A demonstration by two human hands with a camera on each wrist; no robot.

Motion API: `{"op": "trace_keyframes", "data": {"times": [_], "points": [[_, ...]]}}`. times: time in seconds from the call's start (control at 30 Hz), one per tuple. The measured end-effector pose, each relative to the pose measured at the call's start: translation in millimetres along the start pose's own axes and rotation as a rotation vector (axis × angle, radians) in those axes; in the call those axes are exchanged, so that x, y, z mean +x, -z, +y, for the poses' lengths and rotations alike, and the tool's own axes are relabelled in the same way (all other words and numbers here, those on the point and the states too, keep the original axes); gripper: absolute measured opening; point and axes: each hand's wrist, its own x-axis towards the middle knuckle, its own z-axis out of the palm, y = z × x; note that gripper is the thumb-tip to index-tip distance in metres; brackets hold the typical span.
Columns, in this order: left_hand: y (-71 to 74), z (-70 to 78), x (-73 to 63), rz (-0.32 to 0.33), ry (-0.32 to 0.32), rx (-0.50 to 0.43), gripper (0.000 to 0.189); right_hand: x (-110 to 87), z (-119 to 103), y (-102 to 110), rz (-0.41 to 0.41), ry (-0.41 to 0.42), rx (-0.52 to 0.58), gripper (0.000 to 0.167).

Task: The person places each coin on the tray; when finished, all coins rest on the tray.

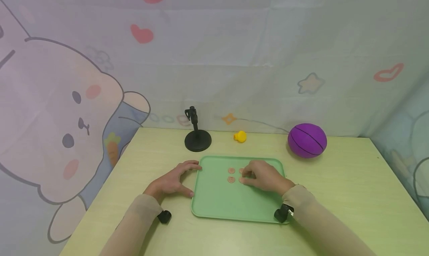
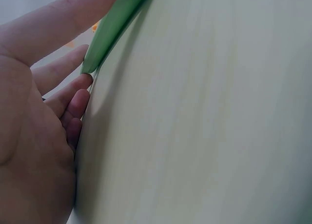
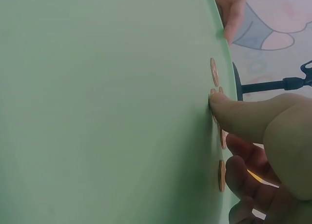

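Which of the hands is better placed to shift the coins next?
Right, most likely. The right hand is over the green tray, its thumb touching one of the coins. The left hand is at the tray's left rim, away from them.

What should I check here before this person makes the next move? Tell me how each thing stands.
1. Green tray resting on the table: ok.
2. Left grip touching the tray's left edge: ok.
3. Visible coins lying inside the tray's rim: ok.
4. Right grip clear of the coins: not ok; its thumb touches one.
5. Total number of coins: cannot tell; the fingers may hide some.
6. Purple ball and black stand off the tray: ok.
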Motion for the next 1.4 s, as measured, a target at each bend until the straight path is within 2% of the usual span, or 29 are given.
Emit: {"op": "trace_keyframes", "data": {"times": [0.13, 0.33, 0.73, 0.93, 1.0, 1.2, 1.4], "points": [[-0.1, -0.4, 0.7, 0.001, -0.012, -0.002, 0.088, 0.1, 0, -1, 0.000, 0.008, 0.005, 0.026], [-0.6, -0.5, 1.1, 0.003, -0.016, -0.011, 0.087, 1.1, 2, -1, 0.003, 0.055, -0.020, 0.011], [0.1, -1.3, 0.9, 0.007, -0.018, -0.005, 0.088, 1.1, 3, -1, 0.004, 0.069, -0.028, 0.004], [-0.6, -1.5, -0.1, 0.004, -0.009, -0.024, 0.088, 0.1, 2, -1, 0.004, 0.074, -0.030, 0.010], [-0.7, -1.3, 0.1, 0.005, -0.012, -0.024, 0.088, -0.8, 2, 0, 0.006, 0.066, -0.020, 0.005], [-1.5, -0.5, 1.4, 0.002, -0.025, -0.007, 0.088, -6.3, 9, 9, 0.036, 0.013, 0.072, 0.026], [-1.1, -0.1, 0.9, 0.001, -0.015, -0.011, 0.087, -19.6, 27, 25, 0.060, 0.024, 0.128, 0.019]]}}
